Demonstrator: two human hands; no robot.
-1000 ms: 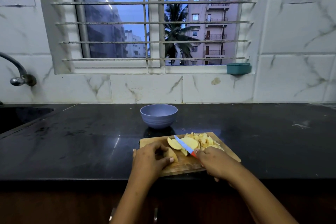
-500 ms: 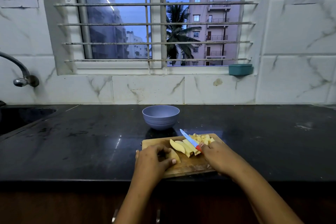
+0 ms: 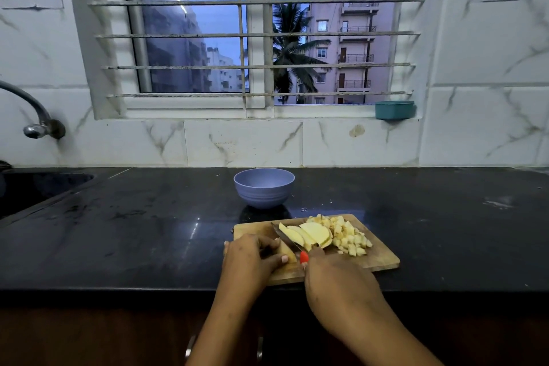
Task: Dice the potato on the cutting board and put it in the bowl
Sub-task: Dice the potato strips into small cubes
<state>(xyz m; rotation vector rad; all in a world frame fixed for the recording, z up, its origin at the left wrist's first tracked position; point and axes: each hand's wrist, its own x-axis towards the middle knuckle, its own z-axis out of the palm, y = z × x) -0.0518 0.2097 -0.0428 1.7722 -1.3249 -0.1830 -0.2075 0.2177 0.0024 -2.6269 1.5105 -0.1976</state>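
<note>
On the rectangular wooden cutting board (image 3: 380,261), my left hand (image 3: 252,258) pinches the pale yellow potato wedge (image 3: 287,253); my right hand (image 3: 335,279) grips the red-handled knife (image 3: 285,237), blade slanting along the wedge's right side.

Under the left hand (image 3: 252,258) and right hand (image 3: 335,282), the wooden cutting board (image 3: 377,258) is looking matt, the countertop (image 3: 148,232) glossy. Beyond them the bowl (image 3: 263,187) is appearing smooth, matt plastic. The knife (image 3: 286,237) blade is looking metallic; the cut potato (image 3: 316,232) is looking smooth.
</note>
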